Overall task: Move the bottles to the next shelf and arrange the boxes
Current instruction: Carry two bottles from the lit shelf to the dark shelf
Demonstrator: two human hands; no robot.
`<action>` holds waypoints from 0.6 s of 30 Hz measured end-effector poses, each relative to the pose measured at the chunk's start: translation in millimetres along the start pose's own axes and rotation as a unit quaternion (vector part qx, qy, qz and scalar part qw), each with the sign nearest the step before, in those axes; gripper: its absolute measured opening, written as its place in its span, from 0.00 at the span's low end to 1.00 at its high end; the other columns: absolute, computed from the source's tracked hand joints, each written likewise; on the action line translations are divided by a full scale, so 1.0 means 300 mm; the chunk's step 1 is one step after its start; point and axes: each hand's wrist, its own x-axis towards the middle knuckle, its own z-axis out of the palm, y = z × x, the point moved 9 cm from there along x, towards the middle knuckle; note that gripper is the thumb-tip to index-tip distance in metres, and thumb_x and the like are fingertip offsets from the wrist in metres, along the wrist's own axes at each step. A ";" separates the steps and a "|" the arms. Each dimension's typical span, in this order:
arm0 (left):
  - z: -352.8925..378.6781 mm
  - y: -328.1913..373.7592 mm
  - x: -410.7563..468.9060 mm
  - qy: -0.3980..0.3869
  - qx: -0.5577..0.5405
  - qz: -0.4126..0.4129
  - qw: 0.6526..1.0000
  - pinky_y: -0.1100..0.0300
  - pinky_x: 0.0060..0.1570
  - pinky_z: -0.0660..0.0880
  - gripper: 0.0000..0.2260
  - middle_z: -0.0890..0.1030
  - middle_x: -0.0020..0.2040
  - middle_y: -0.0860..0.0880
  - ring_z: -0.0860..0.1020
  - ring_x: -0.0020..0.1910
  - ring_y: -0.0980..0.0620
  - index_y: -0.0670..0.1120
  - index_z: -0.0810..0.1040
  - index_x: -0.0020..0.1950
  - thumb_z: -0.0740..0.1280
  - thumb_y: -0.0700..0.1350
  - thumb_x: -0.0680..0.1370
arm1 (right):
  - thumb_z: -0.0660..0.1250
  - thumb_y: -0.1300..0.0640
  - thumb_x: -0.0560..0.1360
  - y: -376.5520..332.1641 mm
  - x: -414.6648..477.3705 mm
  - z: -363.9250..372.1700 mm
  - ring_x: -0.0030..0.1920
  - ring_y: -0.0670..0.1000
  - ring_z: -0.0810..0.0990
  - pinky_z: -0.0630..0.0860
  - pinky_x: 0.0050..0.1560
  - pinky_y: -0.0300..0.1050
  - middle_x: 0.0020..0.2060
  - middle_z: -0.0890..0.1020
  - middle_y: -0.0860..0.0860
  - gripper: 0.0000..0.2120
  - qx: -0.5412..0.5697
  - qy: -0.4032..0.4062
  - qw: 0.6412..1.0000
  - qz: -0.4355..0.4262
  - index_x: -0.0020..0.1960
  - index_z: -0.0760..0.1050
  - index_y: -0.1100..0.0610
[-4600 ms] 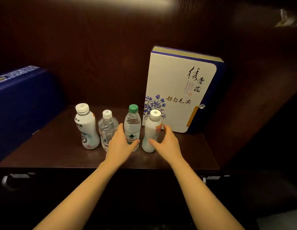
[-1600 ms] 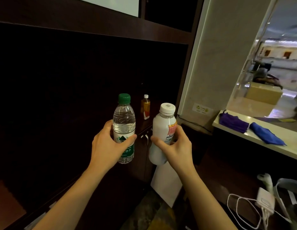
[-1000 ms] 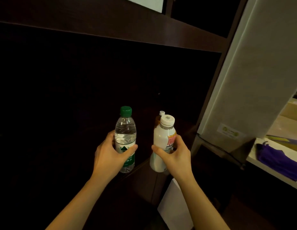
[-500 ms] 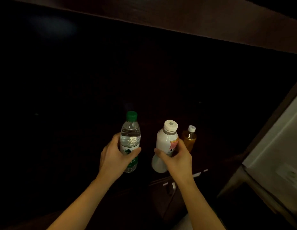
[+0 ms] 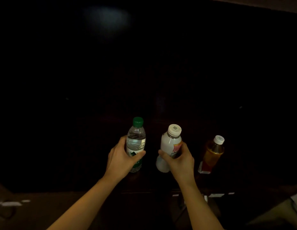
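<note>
Dark wooden cabinet recess (image 5: 144, 72), seen from the front and slightly above. The interior is almost wholly in shadow, and its back and side walls cannot be told apart. A faint, blurred patch of pale light (image 5: 106, 19) lies on the dark surface near the top, left of centre. A strip of brown wood (image 5: 263, 4) crosses the upper right corner. The shelf (image 5: 152, 181) is a dark board whose front edge runs across the lower part of the view. Small white tags (image 5: 215, 195) sit along that edge at right. Further white strips (image 5: 11, 203) show at far left, beside a dull brown surface (image 5: 45, 201). A pale grey surface (image 5: 296, 201) enters at the lower right corner.
</note>
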 end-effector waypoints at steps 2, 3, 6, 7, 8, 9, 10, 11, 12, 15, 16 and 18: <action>0.008 -0.016 0.001 0.005 0.005 -0.007 1.000 0.77 0.42 0.71 0.30 0.80 0.49 0.65 0.76 0.51 0.74 0.58 0.72 0.64 0.77 0.60 0.65 | 0.80 0.43 0.63 0.025 0.011 0.011 0.52 0.24 0.75 0.76 0.52 0.34 0.52 0.78 0.32 0.35 0.003 -0.007 1.000 0.006 0.67 0.73 0.47; 0.012 -0.022 0.003 0.007 0.006 -0.008 1.000 0.76 0.44 0.72 0.30 0.80 0.49 0.64 0.76 0.50 0.73 0.58 0.72 0.64 0.77 0.60 0.65 | 0.80 0.43 0.63 0.034 0.015 0.014 0.52 0.24 0.75 0.76 0.52 0.35 0.52 0.78 0.32 0.36 0.004 -0.010 1.000 0.009 0.67 0.73 0.47; 0.026 -0.040 0.004 0.008 0.012 -0.013 1.000 0.73 0.46 0.73 0.30 0.81 0.50 0.63 0.77 0.50 0.71 0.57 0.72 0.65 0.78 0.59 0.66 | 0.81 0.44 0.63 0.063 0.020 0.027 0.51 0.26 0.76 0.77 0.54 0.36 0.52 0.78 0.32 0.36 0.001 -0.020 1.000 0.020 0.68 0.73 0.48; 0.030 -0.046 0.004 0.008 0.012 -0.014 1.000 0.74 0.46 0.73 0.31 0.80 0.50 0.63 0.77 0.50 0.71 0.57 0.72 0.65 0.78 0.59 0.66 | 0.81 0.45 0.64 0.071 0.019 0.030 0.51 0.27 0.76 0.77 0.54 0.36 0.52 0.78 0.32 0.36 0.002 -0.024 0.999 0.022 0.68 0.73 0.48; 0.032 -0.050 0.004 0.009 0.011 -0.014 1.000 0.74 0.45 0.72 0.30 0.80 0.50 0.63 0.78 0.50 0.71 0.57 0.72 0.65 0.78 0.58 0.66 | 0.81 0.46 0.64 0.077 0.018 0.031 0.51 0.27 0.76 0.77 0.54 0.36 0.52 0.78 0.32 0.35 0.003 -0.027 0.999 0.024 0.68 0.72 0.48; 0.033 -0.055 0.004 0.011 0.011 -0.015 1.000 0.75 0.45 0.72 0.30 0.81 0.50 0.63 0.78 0.50 0.70 0.57 0.72 0.65 0.78 0.58 0.66 | 0.81 0.46 0.64 0.083 0.017 0.031 0.51 0.27 0.76 0.77 0.53 0.35 0.53 0.78 0.32 0.35 0.005 -0.029 0.999 0.025 0.68 0.72 0.47; 0.033 -0.058 0.005 0.013 0.011 -0.016 1.000 0.75 0.45 0.72 0.30 0.81 0.50 0.63 0.78 0.50 0.70 0.56 0.72 0.65 0.78 0.58 0.66 | 0.81 0.45 0.64 0.086 0.016 0.031 0.52 0.26 0.76 0.76 0.53 0.33 0.53 0.78 0.32 0.35 0.006 -0.032 0.999 0.024 0.68 0.72 0.47; 0.034 -0.059 0.005 0.012 0.011 -0.017 1.000 0.76 0.45 0.72 0.30 0.81 0.51 0.62 0.78 0.51 0.70 0.56 0.72 0.65 0.78 0.58 0.66 | 0.81 0.45 0.64 0.087 0.016 0.031 0.52 0.25 0.75 0.75 0.52 0.32 0.53 0.78 0.33 0.35 0.006 -0.034 0.999 0.024 0.67 0.72 0.46; 0.036 -0.061 0.005 0.009 0.011 -0.016 1.000 0.76 0.44 0.72 0.30 0.81 0.51 0.62 0.78 0.51 0.70 0.56 0.72 0.65 0.78 0.58 0.66 | 0.81 0.45 0.64 0.088 0.016 0.030 0.53 0.25 0.75 0.75 0.52 0.32 0.54 0.78 0.33 0.35 0.007 -0.037 0.999 0.024 0.67 0.72 0.46; 0.040 -0.062 0.001 0.001 0.011 -0.014 1.000 0.75 0.44 0.73 0.30 0.81 0.52 0.61 0.78 0.52 0.68 0.57 0.71 0.65 0.78 0.58 0.66 | 0.81 0.44 0.64 0.087 0.016 0.031 0.54 0.29 0.77 0.76 0.55 0.36 0.55 0.78 0.35 0.36 0.007 -0.042 0.999 0.026 0.68 0.71 0.47; 0.039 -0.064 -0.001 0.000 0.010 -0.015 1.000 0.74 0.45 0.73 0.31 0.81 0.53 0.61 0.78 0.52 0.68 0.57 0.71 0.65 0.78 0.58 0.66 | 0.81 0.44 0.64 0.087 0.015 0.033 0.55 0.31 0.76 0.77 0.56 0.38 0.56 0.78 0.36 0.37 0.008 -0.044 0.999 0.026 0.69 0.71 0.47; 0.037 -0.068 -0.005 -0.004 0.007 -0.018 1.000 0.74 0.45 0.73 0.31 0.80 0.53 0.62 0.77 0.52 0.70 0.57 0.70 0.65 0.78 0.58 0.66 | 0.81 0.44 0.64 0.088 0.013 0.036 0.56 0.33 0.76 0.77 0.58 0.41 0.58 0.79 0.38 0.38 0.010 -0.050 0.998 0.027 0.70 0.70 0.48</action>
